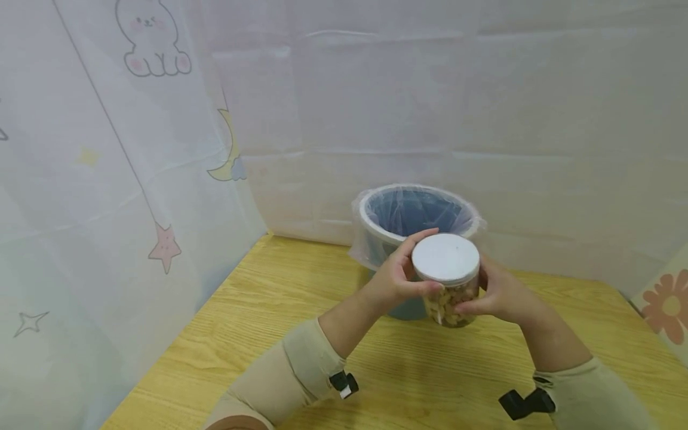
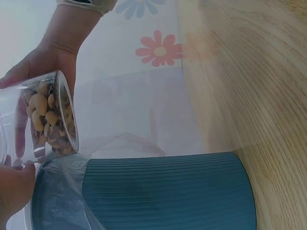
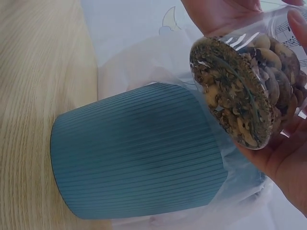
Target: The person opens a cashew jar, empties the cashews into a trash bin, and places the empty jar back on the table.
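A clear round jar with a white lid is held up in front of the bin, in both hands. My left hand grips its left side near the lid, thumb across the front. From the right, my right hand grips the jar lower down, its thumb on the front wall. Through the plastic show pale, curved nuts. In the right wrist view dark green flecks cover the jar's bottom. Fingers behind the jar are partly hidden in the head view.
Just behind the jar stands a blue ribbed bin with a white rim and a thin clear liner bag folded over it. It stands on a wood-grain table. Printed cloth hangs behind and at the left.
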### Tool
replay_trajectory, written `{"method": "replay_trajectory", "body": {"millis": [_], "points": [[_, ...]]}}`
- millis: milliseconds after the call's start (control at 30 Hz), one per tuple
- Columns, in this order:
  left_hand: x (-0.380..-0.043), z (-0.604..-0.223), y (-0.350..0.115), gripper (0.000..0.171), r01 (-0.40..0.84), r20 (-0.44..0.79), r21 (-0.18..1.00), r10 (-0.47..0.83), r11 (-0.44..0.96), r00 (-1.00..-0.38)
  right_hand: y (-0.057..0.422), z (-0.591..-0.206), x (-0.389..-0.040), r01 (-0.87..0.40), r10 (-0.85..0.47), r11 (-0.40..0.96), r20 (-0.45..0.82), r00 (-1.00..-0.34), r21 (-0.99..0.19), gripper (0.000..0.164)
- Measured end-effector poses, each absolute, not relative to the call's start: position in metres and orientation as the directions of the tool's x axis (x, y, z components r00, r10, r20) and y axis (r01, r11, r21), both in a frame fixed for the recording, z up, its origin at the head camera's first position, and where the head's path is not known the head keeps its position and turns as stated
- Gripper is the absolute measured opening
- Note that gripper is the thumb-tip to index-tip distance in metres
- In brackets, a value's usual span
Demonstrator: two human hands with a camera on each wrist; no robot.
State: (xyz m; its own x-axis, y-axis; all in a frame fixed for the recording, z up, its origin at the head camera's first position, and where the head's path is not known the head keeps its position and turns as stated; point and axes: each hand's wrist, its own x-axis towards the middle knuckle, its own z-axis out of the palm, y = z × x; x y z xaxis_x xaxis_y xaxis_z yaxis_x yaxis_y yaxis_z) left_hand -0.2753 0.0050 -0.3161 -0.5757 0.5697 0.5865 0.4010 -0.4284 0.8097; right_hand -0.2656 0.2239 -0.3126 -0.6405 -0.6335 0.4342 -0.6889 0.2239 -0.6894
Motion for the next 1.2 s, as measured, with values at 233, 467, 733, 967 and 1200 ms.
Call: {"method": "replay_trajectory", "body": {"millis": [233,467,733,967,1200], "points": [[-0.269,-0.314,0.008,0.081,0.451,0.574,0.818,0.489,-0.357,-0.657,0.219,-0.312,-0.265,-0.721,-0.564,0.268,0.503,-0.655,-0.639,0.092],[-0.265,-0.315,0.012,0.080,0.446,0.550,0.834,0.427,-0.324,-0.718,0.218,-0.313,-0.265,-0.711,-0.522,0.330,0.507,-0.685,-0.621,0.093],[-0.268,-0.315,0.009,0.087,0.466,0.579,0.815,0.456,-0.344,-0.676,0.217,-0.310,-0.265,-0.735,-0.538,0.325,0.523,-0.661,-0.595,0.095],[-0.275,-0.312,0.002,0.100,0.509,0.632,0.774,0.516,-0.378,-0.578,0.220,-0.307,-0.264,-0.727,-0.571,0.251,0.509,-0.645,-0.639,0.096],[-0.285,-0.313,-0.006,0.103,0.436,0.611,0.789,0.631,-0.434,-0.478,0.225,-0.307,-0.263,-0.753,-0.623,0.177,0.520,-0.585,-0.634,0.094]]}}
